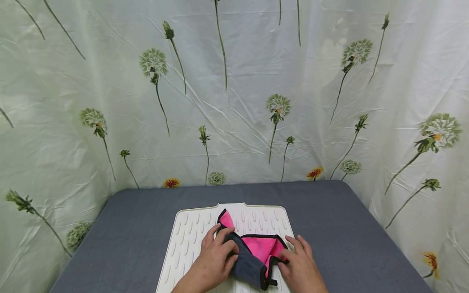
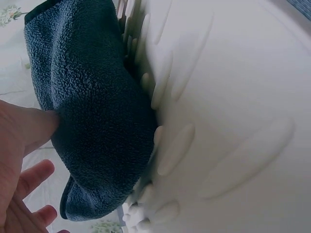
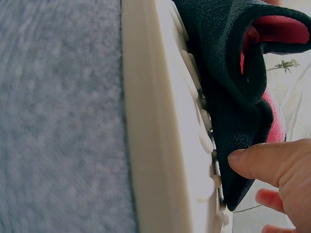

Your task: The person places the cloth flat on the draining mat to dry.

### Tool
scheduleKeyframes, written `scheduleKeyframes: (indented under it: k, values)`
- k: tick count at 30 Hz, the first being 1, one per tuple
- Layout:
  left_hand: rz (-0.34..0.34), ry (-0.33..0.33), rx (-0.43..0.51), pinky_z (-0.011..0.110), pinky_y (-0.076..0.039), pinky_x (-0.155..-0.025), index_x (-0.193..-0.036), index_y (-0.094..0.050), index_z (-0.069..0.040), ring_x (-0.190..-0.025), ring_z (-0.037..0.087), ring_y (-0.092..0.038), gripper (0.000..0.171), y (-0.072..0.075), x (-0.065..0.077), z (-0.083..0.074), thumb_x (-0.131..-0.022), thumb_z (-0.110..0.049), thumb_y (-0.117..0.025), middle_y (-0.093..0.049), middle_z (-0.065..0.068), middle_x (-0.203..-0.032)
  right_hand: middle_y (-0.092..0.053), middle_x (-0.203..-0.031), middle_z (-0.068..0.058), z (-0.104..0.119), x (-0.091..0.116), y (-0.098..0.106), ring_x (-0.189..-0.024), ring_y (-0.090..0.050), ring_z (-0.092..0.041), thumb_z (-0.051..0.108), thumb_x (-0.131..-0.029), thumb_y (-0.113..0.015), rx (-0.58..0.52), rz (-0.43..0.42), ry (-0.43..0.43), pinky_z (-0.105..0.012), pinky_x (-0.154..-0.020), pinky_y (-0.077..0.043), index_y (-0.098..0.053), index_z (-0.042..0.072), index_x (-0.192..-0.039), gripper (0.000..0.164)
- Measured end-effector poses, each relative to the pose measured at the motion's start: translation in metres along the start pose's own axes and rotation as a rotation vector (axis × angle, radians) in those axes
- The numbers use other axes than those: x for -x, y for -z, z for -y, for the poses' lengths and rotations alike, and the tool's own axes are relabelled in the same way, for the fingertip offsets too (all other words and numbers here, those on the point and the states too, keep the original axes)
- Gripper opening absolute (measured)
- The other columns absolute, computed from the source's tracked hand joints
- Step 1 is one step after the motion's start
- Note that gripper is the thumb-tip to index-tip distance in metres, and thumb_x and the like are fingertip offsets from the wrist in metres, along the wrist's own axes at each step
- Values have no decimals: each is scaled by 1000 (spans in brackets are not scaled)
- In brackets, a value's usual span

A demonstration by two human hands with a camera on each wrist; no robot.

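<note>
- Bare left hand (image 1: pixel 214 258), bent at the fingers, pinches the left part of a two-sided fleecy cloth (image 1: pixel 249 266), dark blue-grey on one face and bright pink on the other; its thumb presses the blue pile.
- Bare right hand (image 1: pixel 302 264) has thumb and fingers nearly closed on the cloth's right corner, the thumb on the blue face; its other fingers are partly hidden.
- Black trim edges the cloth, and a small black loop (image 1: pixel 271 282) sticks out at its near corner.
- It lies crumpled and partly folded, pink showing at the far tip and in the open fold on the right.
- Beneath it is a white plastic board (image 1: pixel 183 240) with raised oblong ridges, resting on a grey fabric-covered table (image 1: pixel 128 240).
</note>
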State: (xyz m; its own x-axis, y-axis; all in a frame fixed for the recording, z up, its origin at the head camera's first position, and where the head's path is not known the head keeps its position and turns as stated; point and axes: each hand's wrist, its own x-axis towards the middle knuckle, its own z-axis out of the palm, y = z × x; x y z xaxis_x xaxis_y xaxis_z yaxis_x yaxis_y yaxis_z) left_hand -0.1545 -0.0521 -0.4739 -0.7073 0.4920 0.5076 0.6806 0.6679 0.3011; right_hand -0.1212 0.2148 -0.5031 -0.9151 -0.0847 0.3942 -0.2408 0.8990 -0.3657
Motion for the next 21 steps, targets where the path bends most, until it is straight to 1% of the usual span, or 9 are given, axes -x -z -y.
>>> scheduleKeyframes:
  k: [3,6,8,10,13,17,21]
  values:
    - [-21,-18,-18,69,-44,-96,-86,-64,-25,-130,48,-48,20,-1,0,1,-81,-15,-81,-63,12,-132,-65,-129,-16,-1,0,0,-130,-48,-51,11,-70,-88,3,7,-2,-64,-104,-43,-65,29,-74,29]
    - [-42,-34,-31,68,-45,-95,-86,-63,-25,-129,48,-49,21,-1,2,2,-80,-15,-81,-64,12,-131,-65,-130,-17,-2,-1,2,-132,-47,-51,10,-72,-88,0,30,-23,-64,-106,-42,-65,29,-74,29]
    - [-46,-38,-39,68,-45,-94,-86,-63,-24,-129,48,-49,19,-1,3,3,-81,-16,-80,-64,12,-131,-64,-131,-17,-2,-1,3,-133,-46,-51,10,-73,-87,1,49,-43,-64,-106,-42,-65,29,-75,29]
    - [-51,-37,-41,68,-45,-94,-86,-63,-24,-128,48,-50,19,-1,4,3,-82,-16,-79,-64,13,-131,-64,-132,-17,-3,-1,4,-133,-46,-51,10,-73,-87,6,50,-53,-65,-106,-42,-65,30,-74,29]
    - [-64,-28,-36,68,-45,-92,-85,-63,-24,-127,49,-50,19,0,5,4,-80,-15,-79,-64,13,-130,-66,-128,-17,-6,-1,3,-130,-49,-51,9,-71,-87,15,-4,-21,-64,-104,-43,-65,30,-73,31]
    - [-79,4,-7,70,-45,-90,-82,-62,-25,-125,49,-50,21,1,6,6,-74,-13,-78,-66,11,-127,-68,-121,-17,-10,-2,-1,-125,-53,-50,7,-65,-88,29,-97,45,-60,-103,-42,-64,31,-71,35]
    - [-73,37,26,71,-43,-90,-80,-62,-28,-126,48,-49,23,5,8,7,-72,-13,-78,-66,10,-127,-69,-119,-16,-14,-1,-3,-123,-54,-49,6,-62,-89,31,-142,81,-57,-103,-40,-64,32,-71,37]
